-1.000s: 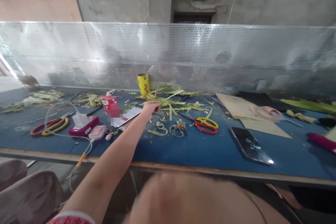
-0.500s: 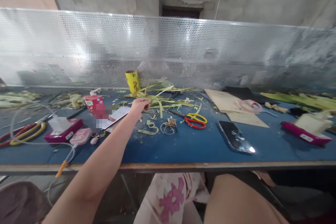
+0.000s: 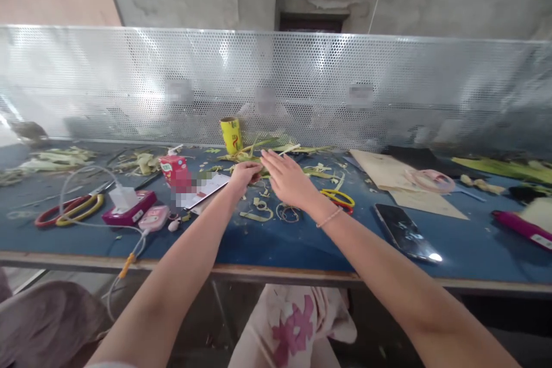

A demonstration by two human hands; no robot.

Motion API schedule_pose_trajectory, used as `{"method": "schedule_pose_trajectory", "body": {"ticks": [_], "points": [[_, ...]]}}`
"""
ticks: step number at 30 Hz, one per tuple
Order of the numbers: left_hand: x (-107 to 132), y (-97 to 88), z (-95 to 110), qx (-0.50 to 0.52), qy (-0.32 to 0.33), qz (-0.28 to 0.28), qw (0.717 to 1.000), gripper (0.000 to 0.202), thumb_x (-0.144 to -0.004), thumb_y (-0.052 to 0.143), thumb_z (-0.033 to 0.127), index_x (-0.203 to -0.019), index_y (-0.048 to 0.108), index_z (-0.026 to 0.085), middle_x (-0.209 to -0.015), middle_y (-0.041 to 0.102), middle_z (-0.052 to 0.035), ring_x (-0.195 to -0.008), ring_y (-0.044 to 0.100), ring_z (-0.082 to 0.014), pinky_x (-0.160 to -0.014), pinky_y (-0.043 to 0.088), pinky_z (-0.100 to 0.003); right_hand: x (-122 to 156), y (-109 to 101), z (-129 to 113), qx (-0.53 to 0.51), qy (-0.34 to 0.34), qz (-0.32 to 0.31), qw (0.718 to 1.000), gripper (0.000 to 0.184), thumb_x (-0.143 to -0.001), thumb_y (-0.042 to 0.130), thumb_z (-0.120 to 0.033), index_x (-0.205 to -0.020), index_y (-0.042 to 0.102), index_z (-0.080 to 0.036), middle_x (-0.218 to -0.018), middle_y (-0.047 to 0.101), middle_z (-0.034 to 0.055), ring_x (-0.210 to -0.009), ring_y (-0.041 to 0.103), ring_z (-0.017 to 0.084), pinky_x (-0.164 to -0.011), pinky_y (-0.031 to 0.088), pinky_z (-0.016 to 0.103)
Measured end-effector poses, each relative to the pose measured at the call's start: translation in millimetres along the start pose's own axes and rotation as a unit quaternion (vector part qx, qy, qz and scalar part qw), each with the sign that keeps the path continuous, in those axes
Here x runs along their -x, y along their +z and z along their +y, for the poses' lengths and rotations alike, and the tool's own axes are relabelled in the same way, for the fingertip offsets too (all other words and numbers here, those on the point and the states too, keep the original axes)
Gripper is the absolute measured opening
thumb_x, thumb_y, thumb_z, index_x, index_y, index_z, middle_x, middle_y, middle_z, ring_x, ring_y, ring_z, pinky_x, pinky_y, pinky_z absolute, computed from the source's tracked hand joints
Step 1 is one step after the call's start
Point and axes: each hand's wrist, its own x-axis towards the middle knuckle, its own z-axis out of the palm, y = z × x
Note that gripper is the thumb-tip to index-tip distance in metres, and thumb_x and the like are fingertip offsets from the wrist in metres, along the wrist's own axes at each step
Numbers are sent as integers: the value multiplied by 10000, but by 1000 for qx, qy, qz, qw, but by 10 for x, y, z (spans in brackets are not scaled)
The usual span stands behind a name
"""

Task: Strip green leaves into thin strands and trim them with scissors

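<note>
Where your arms reach across the blue table [image 3: 302, 244] in the head view, both hands meet at the near edge of the leaf strips [image 3: 276, 156], a loose green and yellow heap lying in front of the yellow roll [image 3: 231, 134] and the perforated metal screen [image 3: 388, 92]. Your left hand [image 3: 245, 175] is curled, its fingers closed around what look like the near ends of a few strips. Your right hand [image 3: 288, 179] is flat, with the fingers straight and spread just beside the left, above the heap and gripping nothing; whether it touches the strips cannot be told.

The yellow and red scissors [image 3: 344, 200] lie partly hidden behind your right wrist. A phone [image 3: 405, 234] lies further right, and a red carton [image 3: 173, 168] stands to the left.

The strips seem light, thin and limp. They will probably bend and slide over one another, and they may split along their length if pulled hard. Take them near one end, several pinched together, and use the flat hand to steady the rest of the heap.
</note>
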Motion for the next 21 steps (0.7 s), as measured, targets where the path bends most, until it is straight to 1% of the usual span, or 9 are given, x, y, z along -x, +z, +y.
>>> {"method": "schedule_pose_trajectory", "body": {"ticks": [2,5,8,11,13,15,17,19,21], "points": [[-4,23,-6,8,-4,4,1000,34,-668,664,112,-648,636,114,-529,547,-3,-451,485,-70,-478,400,-200,118,86,231,38,30,21,999,565,-862,326,-113,-1424,286,-146,-1484,288,89,-1381,219,217,-1135,194,468],[5,47,3,15,-15,-4,1000,69,-627,696,112,-639,628,117,-514,548,8,-434,485,-64,-466,405,-193,260,214,393,50,65,27,996,578,-866,341,-144,-1437,255,-163,-1491,273,84,-1378,227,214,-1122,223,464],[33,59,18,21,-22,-19,999,77,-620,695,103,-647,624,115,-517,555,11,-437,500,-63,-471,420,-189,322,266,415,39,83,22,996,572,-876,364,-187,-1438,258,-204,-1510,220,82,-1387,194,247,-1102,245,497],[59,66,29,23,-25,-26,999,61,-640,671,90,-661,618,111,-513,548,15,-426,496,-56,-463,424,-181,340,239,404,22,89,23,996,545,-880,392,-207,-1412,308,-291,-1527,151,47,-1396,133,296,-1078,254,545],[70,67,32,21,-24,-25,999,64,-644,663,84,-666,610,111,-502,540,19,-420,492,-53,-453,419,-173,347,213,400,6,94,31,995,522,-880,410,-218,-1387,346,-327,-1521,136,40,-1392,128,316,-1062,267,563],[74,66,33,16,-24,-23,999,68,-646,660,85,-666,600,110,-487,533,22,-415,488,-52,-442,409,-166,356,205,406,-15,106,40,993,493,-879,422,-231,-1359,384,-336,-1502,143,55,-1380,161,325,-1049,285,568],[72,64,32,11,-24,-23,999,65,-656,652,91,-671,591,110,-477,525,23,-414,488,-52,-433,398,-161,370,227,431,-39,127,51,990,465,-870,436,-237,-1328,424,-318,-1466,170,86,-1349,234,327,-1034,311,561],[66,61,32,8,-26,-24,999,63,-662,644,92,-677,586,110,-469,511,28,-410,481,-51,-426,387,-160,390,276,488,-62,151,66,984,439,-848,461,-226,-1284,470,-279,-1397,242,122,-1284,339,315,-1022,340,538],[61,60,36,7,-32,-24,999,66,-662,642,86,-680,584,111,-471,504,28,-402,463,-48,-412,368,-160,409,330,574,-86,170,84,978,401,-818,483,-198,-1217,520,-222,-1282,339,147,-1192,433,287,-1009,371,498]]}}
